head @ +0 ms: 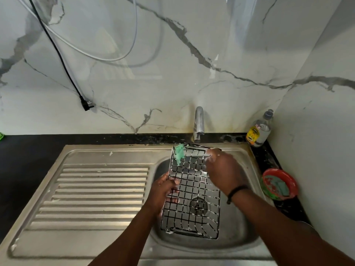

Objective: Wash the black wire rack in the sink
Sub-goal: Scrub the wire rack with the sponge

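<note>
The black wire rack point(194, 196), streaked with white foam, is tilted over the sink basin point(236, 223). My left hand point(163, 191) grips its left edge, thumb on top and fingers underneath. My right hand point(221, 167), foamy at the fingertips, covers the rack's far right corner, with the fingers curled at that edge. A green scrub pad point(179, 153) hangs on the rack's far left corner, apart from both hands. The drain point(198, 206) shows through the grid.
The tap point(198, 123) stands behind the basin with no water visible. A ribbed steel draining board point(96, 192) lies to the left. A clear soap bottle point(260, 129) and a red bowl with a sponge point(278, 184) sit on the black counter at right. A black plug point(86, 105) hangs on the wall.
</note>
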